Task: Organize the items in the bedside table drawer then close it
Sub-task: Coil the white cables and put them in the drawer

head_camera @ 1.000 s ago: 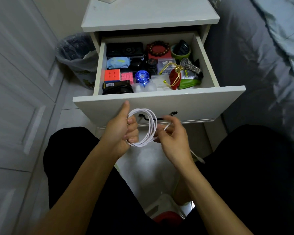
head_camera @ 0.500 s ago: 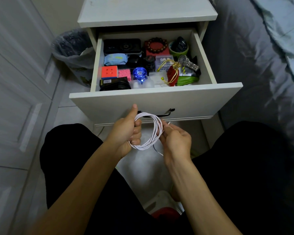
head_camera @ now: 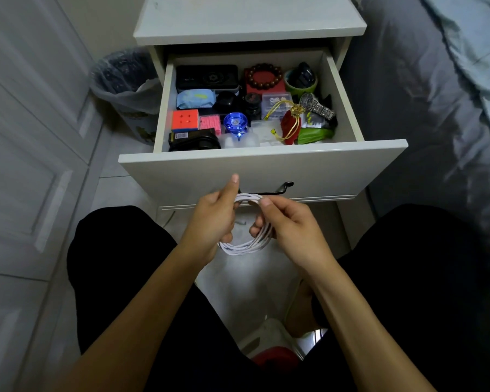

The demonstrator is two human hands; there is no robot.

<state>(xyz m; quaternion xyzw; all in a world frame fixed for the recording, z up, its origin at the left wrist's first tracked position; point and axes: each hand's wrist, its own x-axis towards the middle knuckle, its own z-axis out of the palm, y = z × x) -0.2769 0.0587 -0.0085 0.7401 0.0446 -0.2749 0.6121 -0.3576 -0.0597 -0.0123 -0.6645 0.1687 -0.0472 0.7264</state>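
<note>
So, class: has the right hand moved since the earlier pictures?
Yes. The right hand has shifted leftward beneath the drawer handle, closing onto the cable coil toward the left hand.

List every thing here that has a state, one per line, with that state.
drawer: pulled open, full of items
white cable: coiled in loops, held in front of the drawer
left hand: grips the coil, thumb up
right hand: pinches the coil's top
wristwatch: lying in the drawer, right side
trash bin: lined with a bag

Painted wood, plastic, metal and cloth

The drawer [head_camera: 266, 168] front is smooth, slightly glossy white; the cable [head_camera: 249, 244] looks like matt white plastic; the watch [head_camera: 316, 106] is shiny metal; the bedsheet [head_camera: 436, 108] is creased grey cloth.
</note>
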